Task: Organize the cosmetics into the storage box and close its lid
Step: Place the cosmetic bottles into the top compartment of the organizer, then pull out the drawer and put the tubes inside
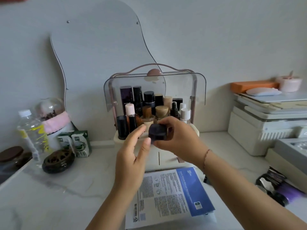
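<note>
A cream storage box (167, 156) stands at the middle of the table, its clear smoky lid (197, 87) swung up and open. Several bottles and jars (146, 105) stand upright inside. In front of the box my right hand (181, 140) grips a small dark jar (157, 132) at the level of the box's rim. My left hand (132, 155) hovers just left of the jar with fingers relaxed, thumb and fingertips near it, holding nothing.
A blue-and-white sachet (172, 195) lies on the table below my hands. At the left stand a water bottle (31, 131), a dark round burner (58, 161) and cartons (79, 143). A printer (269, 120) sits at the right, dark cosmetics (279, 186) in front of it.
</note>
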A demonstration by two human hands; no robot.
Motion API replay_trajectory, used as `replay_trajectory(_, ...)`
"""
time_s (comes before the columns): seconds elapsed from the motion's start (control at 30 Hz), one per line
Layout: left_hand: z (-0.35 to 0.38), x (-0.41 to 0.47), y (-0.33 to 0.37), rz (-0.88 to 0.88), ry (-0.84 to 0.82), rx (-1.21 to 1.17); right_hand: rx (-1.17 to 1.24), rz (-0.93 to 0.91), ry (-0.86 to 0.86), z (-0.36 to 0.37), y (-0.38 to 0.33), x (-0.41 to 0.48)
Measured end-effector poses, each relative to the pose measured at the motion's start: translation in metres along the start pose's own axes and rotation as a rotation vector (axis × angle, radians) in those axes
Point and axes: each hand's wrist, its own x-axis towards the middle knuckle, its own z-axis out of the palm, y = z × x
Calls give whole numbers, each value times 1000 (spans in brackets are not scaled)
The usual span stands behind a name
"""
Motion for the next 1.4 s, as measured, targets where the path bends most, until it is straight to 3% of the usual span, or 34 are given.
replay_trajectory(0.13,-10,5,-21,5,283,124,-131,-19,50,10,-8,22)
replay_trajectory(0.23,-18,15,-31,-34,324,132,-291,-23,-25,15,-11,37)
replay_trajectory(0.4,-33,39,-50,-223,141,95,-369,37,-207,28,-11,50)
replay_trajectory(0.57,-47,55,-58,-239,-54,120,-440,74,-325,28,-13,53)
replay_trajectory(0.87,-50,67,-56,-238,-110,50,-600,94,-426,36,-11,50)
replay_trajectory(1.07,-51,66,-61,-250,-102,-1,-487,74,-290,38,-3,37)
replay_trajectory(1.23,-50,48,-60,-260,49,51,-242,-106,10,33,1,-19)
replay_trajectory(1.33,-44,9,-58,-286,258,49,-133,-40,160,25,17,-69)
replay_trajectory(1.4,-34,-20,-56,-366,293,13,-74,60,222,19,33,-98)
